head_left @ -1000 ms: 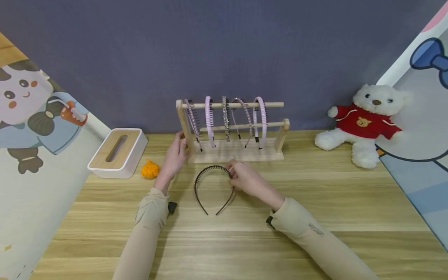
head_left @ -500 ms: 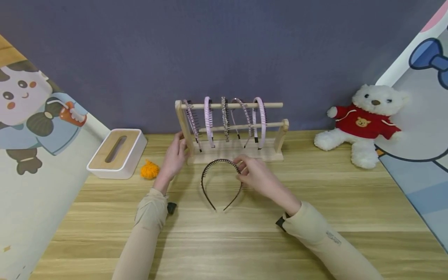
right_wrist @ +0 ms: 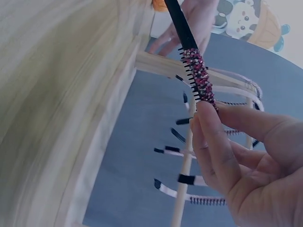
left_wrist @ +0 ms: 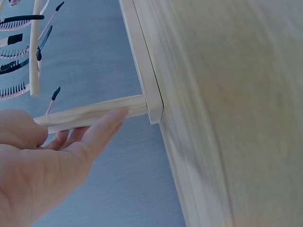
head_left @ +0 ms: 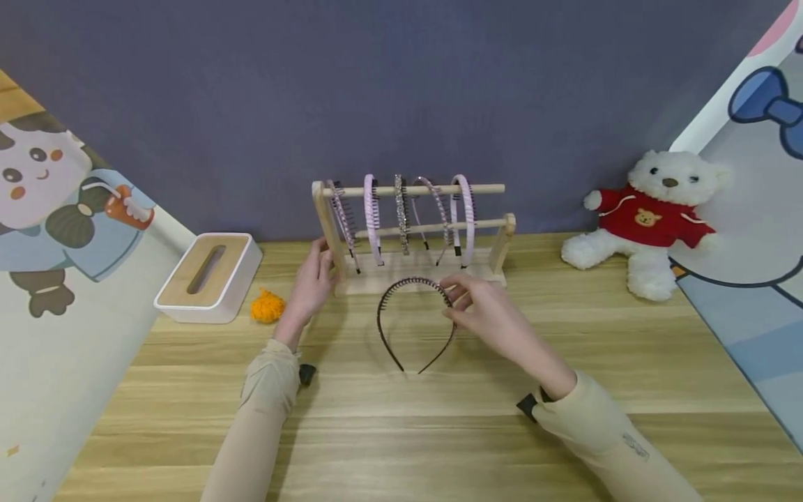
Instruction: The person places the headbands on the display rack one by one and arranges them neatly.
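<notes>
My right hand [head_left: 489, 312] pinches a thin dark toothed headband [head_left: 379, 322] by the side of its arch, its two ends pointing toward me. In the right wrist view, red and pale beads [right_wrist: 202, 78] cover part of the band, and thumb and fingertips grip it there. In front of it stands a wooden headband stand [head_left: 502, 245] with two rails. My left hand [head_left: 311, 282] holds the stand's left side post [left_wrist: 94, 111] between thumb and fingers. Several headbands hang on the rails, among them a lilac one [head_left: 372, 219] and a glittering one [head_left: 401, 216].
Left of the stand are a white tissue box [head_left: 241, 279] with a wooden lid and a small orange fluffy thing [head_left: 268, 307]. A white teddy bear [head_left: 646, 216] in a red top sits at the right. A dark wall [head_left: 401, 90] rises behind the stand.
My right hand has carried the beaded headband to the right and slightly away from me, in front of the stand. My left hand stays on the post.
</notes>
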A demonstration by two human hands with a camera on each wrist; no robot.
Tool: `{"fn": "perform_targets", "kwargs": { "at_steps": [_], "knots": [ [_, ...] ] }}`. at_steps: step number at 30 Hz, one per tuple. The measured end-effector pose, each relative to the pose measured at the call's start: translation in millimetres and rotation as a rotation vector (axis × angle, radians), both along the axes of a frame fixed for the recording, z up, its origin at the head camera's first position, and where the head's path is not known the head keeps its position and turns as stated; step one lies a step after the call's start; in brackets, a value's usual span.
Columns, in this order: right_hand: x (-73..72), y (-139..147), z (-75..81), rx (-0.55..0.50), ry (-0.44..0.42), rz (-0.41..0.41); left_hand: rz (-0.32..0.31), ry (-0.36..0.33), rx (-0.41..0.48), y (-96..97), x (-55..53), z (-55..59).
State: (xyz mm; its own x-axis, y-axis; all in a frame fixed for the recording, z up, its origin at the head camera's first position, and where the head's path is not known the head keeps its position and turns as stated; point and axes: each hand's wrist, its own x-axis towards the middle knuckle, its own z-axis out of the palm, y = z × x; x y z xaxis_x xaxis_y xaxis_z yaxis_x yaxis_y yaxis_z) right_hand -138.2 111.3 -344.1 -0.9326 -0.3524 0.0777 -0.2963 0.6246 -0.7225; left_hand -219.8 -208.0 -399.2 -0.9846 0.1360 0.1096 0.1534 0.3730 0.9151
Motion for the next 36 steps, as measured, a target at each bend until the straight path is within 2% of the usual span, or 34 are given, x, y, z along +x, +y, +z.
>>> {"fn": "perform_targets", "kwargs": {
  "at_steps": [12,24,30,36],
  "knots": [
    [20.4,32,30.1,-0.077,0.057,-0.049,0.004,0.003,-0.006,-3.5,-0.3,-1.9],
    [35.5,60,49.2,-0.028,0.166,-0.115,0.015,0.011,-0.023,-2.1,0.6,-0.7],
    [43.2,69,53.9,0.022,0.253,-0.163,0.008,0.013,-0.021,-0.3,0.9,-0.5],
    [51.3,78,59.0,0.004,0.298,-0.220,0.003,0.010,0.000,-1.3,1.3,-0.7]
  ]
}}
